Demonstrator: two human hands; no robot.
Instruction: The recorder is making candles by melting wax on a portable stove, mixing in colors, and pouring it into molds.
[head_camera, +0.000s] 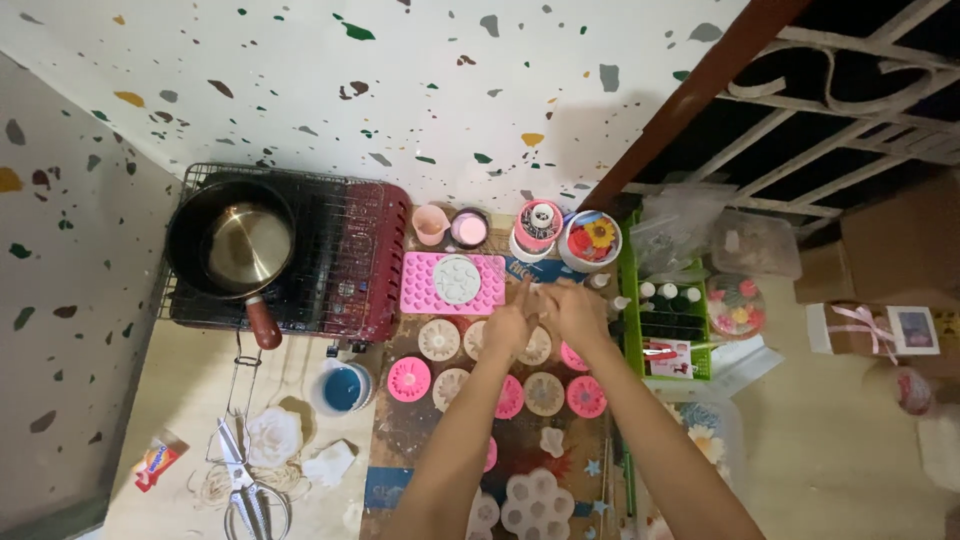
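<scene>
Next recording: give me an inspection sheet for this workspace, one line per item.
Surface: pale floor with a stained brown mat under the work.
Job's things: round flower moulds, pink and cream, in rows; pink mould tray.
Clutter: scissors, string, blue bowl, black pan on a red stove, green rack of small bottles.
Hands: left hand and right hand meet above the moulds; what they hold is hidden.
Cables: nothing seen.
Surroundings: speckled wall, metal grille, gift box.
</scene>
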